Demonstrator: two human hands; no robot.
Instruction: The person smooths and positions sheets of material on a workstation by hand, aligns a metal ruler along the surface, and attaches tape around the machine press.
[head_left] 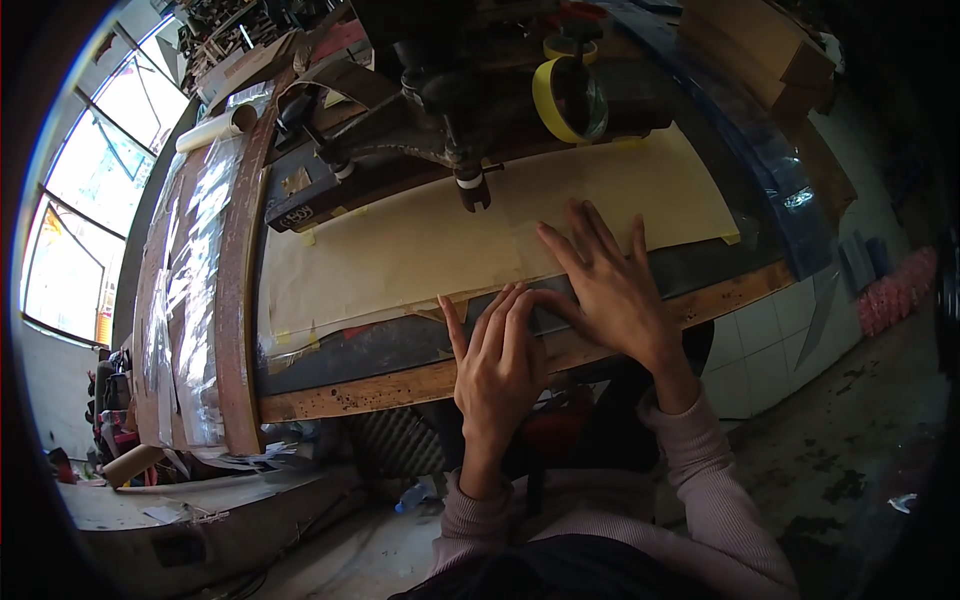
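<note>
A long cream sheet [400, 240] lies across the dark work surface [390, 350], with bits of yellow tape at its corners and edges. My left hand [495, 340] rests at the sheet's front edge, its fingers spread and nothing held. Further right, my right hand [610, 275] lies on the sheet with fingers stretched apart, and its thumb is close to my left fingers. Over the sheet hangs the forked metal foot [473, 190] of a black machine [420, 110], left of and beyond both hands.
A yellow tape roll [556, 100] stands behind the sheet. At the left are a plastic-covered board [200, 290] and a cardboard tube [215, 130]. A wooden edge [390, 388] runs along the front. Blue plastic [780, 180] and a cardboard box [755, 50] sit at the right.
</note>
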